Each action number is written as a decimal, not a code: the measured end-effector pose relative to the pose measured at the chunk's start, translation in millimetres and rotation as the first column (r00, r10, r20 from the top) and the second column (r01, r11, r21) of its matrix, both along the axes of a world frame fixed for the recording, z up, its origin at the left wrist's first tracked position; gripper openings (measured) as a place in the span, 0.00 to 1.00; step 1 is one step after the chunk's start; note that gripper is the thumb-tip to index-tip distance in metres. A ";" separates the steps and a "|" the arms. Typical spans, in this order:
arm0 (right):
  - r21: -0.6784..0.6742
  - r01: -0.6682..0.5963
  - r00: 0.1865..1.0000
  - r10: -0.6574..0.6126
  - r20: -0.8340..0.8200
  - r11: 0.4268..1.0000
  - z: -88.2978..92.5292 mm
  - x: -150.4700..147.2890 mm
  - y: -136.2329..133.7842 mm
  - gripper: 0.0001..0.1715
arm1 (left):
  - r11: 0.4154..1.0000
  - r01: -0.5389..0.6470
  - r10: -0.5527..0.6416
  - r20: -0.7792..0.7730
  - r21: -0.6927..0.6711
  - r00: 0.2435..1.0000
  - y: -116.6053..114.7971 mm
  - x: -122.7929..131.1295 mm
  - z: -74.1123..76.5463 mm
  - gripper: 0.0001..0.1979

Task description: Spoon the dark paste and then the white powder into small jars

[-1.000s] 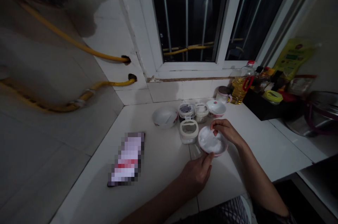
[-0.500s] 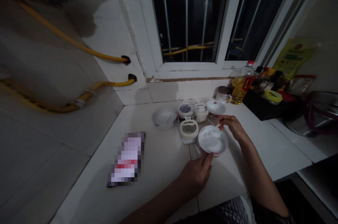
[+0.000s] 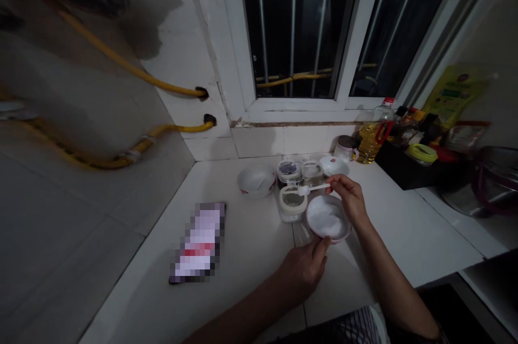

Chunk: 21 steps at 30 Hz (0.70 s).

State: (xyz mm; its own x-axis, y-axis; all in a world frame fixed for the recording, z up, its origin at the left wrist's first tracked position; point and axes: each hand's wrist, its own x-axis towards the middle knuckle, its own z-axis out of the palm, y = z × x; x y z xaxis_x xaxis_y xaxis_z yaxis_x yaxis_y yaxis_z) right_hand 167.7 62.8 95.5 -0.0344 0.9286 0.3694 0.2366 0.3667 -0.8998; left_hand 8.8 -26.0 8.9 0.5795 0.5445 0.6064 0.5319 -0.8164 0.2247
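My left hand [image 3: 305, 271] grips the near rim of a bowl [image 3: 328, 220] that holds white powder. Between the fingers of my right hand [image 3: 348, 198] is the handle of a small white spoon [image 3: 318, 188]. The spoon points left, above the bowl's far rim, with white stuff at its head, over a clear container with a cream lid [image 3: 293, 203]. Two more lidded containers [image 3: 290, 171] stand just behind. A wider bowl [image 3: 256, 181] with a utensil in it sits to their left, and a small white bowl [image 3: 334, 165] is at the back.
A phone with a blurred screen [image 3: 198, 244] lies on the counter [image 3: 251, 257] at the left. Along the back right are a lidded mug [image 3: 345, 148], an oil bottle [image 3: 372, 136], a black box of condiments [image 3: 399, 163] and a metal pot [image 3: 469, 187].
My right hand has lifted the spoon out of the powder and now holds it level above the bowl's far side. My left hand still grips the bowl. The view has shifted slightly.
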 end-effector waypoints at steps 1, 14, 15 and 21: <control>0.114 -0.021 0.993 0.007 0.116 0.993 -0.4 -4.9 -3.1 0.10 | 1.000 -0.001 0.001 0.000 -0.003 1.000 0.1 0.2 0.2 0.18; 0.328 -0.031 0.901 -0.115 0.417 0.944 5.0 23.2 -6.8 0.12 | 1.000 -0.007 0.007 -0.019 -0.021 1.000 -0.4 -0.3 -1.6 0.18; 0.254 -0.022 0.890 -0.097 0.446 0.967 5.0 26.9 -5.1 0.12 | 1.000 -0.007 0.007 -0.019 -0.019 1.000 -0.3 -0.4 -2.3 0.18; -0.091 -0.167 0.857 0.190 0.479 0.982 -0.3 21.6 -0.3 0.11 | 1.000 0.000 0.000 -0.015 -0.016 1.000 0.1 -0.9 -1.5 0.19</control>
